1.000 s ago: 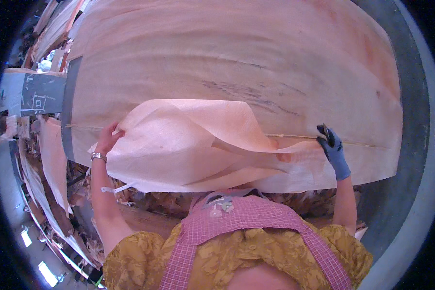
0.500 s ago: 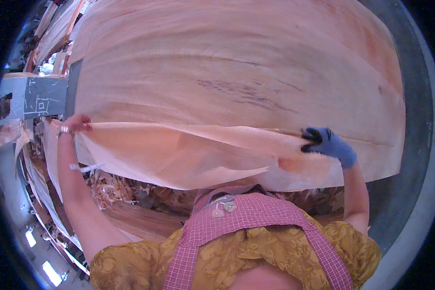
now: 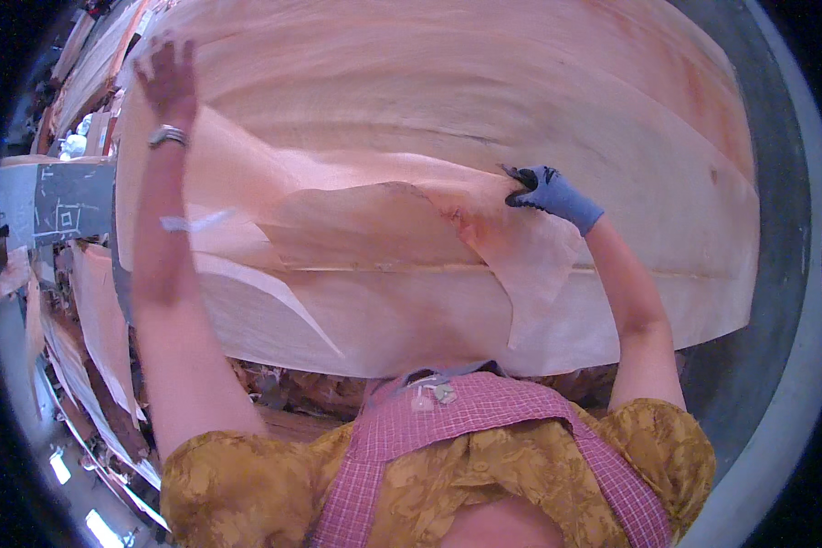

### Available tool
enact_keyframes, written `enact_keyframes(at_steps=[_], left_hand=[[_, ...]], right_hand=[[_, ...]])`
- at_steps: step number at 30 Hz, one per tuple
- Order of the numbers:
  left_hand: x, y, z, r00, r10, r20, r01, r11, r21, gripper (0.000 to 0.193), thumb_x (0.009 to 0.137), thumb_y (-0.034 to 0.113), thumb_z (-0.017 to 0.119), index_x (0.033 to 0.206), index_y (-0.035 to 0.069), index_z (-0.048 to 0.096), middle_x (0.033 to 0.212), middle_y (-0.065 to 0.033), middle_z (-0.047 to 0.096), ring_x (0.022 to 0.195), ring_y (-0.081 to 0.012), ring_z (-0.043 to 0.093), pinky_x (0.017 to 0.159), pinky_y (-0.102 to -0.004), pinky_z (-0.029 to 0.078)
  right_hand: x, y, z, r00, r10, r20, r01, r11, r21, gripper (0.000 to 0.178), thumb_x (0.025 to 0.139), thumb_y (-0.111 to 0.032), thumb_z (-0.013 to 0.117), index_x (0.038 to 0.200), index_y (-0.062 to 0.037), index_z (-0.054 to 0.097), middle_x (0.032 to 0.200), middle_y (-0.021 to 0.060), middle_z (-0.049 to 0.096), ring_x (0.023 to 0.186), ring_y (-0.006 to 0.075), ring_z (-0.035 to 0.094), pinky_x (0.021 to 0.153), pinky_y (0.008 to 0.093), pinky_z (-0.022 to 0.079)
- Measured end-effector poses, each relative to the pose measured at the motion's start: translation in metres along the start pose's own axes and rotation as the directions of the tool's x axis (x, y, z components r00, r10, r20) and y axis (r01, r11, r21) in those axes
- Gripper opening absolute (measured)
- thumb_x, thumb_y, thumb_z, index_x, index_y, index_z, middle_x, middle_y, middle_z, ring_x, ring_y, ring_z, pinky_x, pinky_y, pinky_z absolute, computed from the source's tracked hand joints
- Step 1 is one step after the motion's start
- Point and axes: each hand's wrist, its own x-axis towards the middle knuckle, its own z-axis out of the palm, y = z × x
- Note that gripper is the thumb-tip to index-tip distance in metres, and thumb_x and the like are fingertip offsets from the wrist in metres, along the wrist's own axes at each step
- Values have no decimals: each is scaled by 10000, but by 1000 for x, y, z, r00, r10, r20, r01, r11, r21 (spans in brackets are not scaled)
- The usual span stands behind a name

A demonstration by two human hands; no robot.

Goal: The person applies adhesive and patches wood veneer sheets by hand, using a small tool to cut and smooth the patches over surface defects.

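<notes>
A large, thin wood veneer sheet (image 3: 612,100) lies spread before me. A narrower, crumpled veneer piece (image 3: 365,219) rests across its near part, with a torn, ragged lower edge. My left hand (image 3: 166,82) is bare, with a metal band at the wrist. It is at the far left over the large sheet, fingers spread, holding nothing; whether it touches the sheet I cannot tell. My right hand (image 3: 553,196), in a blue glove with black fingertips, pinches the upper right edge of the narrower piece.
A grey panel (image 3: 78,196) with white marks juts in at the left. Stacked veneer strips (image 3: 100,310) lie below it. Wood scraps (image 3: 310,388) show under the near edge of the large sheet. A dark grey border (image 3: 781,228) runs along the right.
My left hand has let go of the sheet's left end and moved far up and away. The right hand has moved up and left, carrying the narrower veneer's edge farther onto the large sheet.
</notes>
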Motion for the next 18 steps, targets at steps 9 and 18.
enact_keyframes(at_steps=[9,18], left_hand=[[-130,240,-220,954,274,-124,-183,200,-963,640,794,412,690,1367,208,489,1393,-112,478,1295,-346,428,1032,-580,323],[-137,285,-184,913,385,134,-3,335,-942,825,801,611,579,1495,276,283,1553,-103,237,1443,-371,138,1079,-694,92]], right_hand=[[26,-2,-15,987,-135,-84,148,974,169,468,700,-354,808,952,-3,631,718,58,562,702,139,497,676,310,444],[-5,15,-47,998,-3,-69,16,981,193,485,684,-391,833,949,-26,655,783,-10,576,731,108,490,644,293,424]])
